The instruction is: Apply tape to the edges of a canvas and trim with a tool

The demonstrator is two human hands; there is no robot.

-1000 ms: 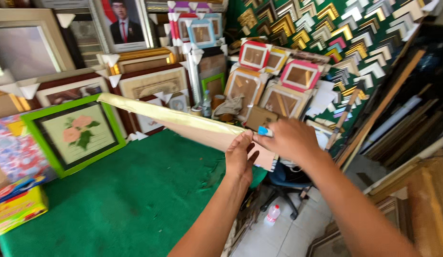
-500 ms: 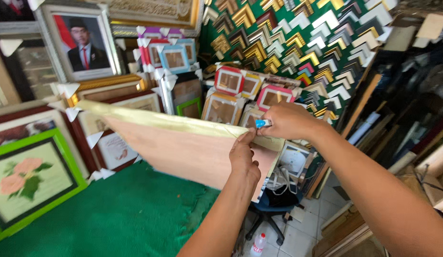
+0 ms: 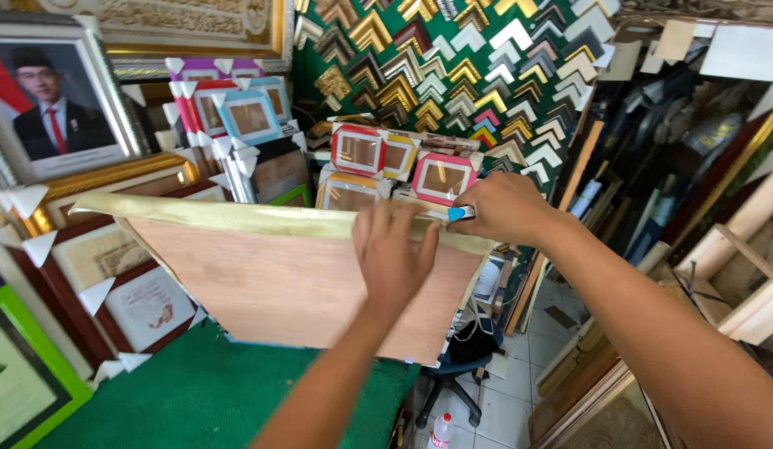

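A thin plywood board [image 3: 295, 283] stands tilted up on the green table [image 3: 212, 399], its top edge wrapped in shiny gold fabric [image 3: 237, 218]. My left hand [image 3: 393, 254] lies flat against the board's back, fingers spread near the top edge. My right hand [image 3: 503, 209] grips a small blue-handled cutter [image 3: 460, 214] at the gold strip on the board's upper right corner.
Framed pictures lean along the left, including a portrait [image 3: 50, 104] and a green frame [image 3: 25, 382]. Small coloured frames [image 3: 395, 158] and a wall of corner samples [image 3: 453, 66] stand behind. An office chair [image 3: 457, 366], a bottle [image 3: 441, 431] and wooden frames [image 3: 736, 274] occupy the right.
The board has swung from nearly flat to steeply upright facing me. My left hand has spread flat on its back, and my right hand stays at the top right corner with the cutter.
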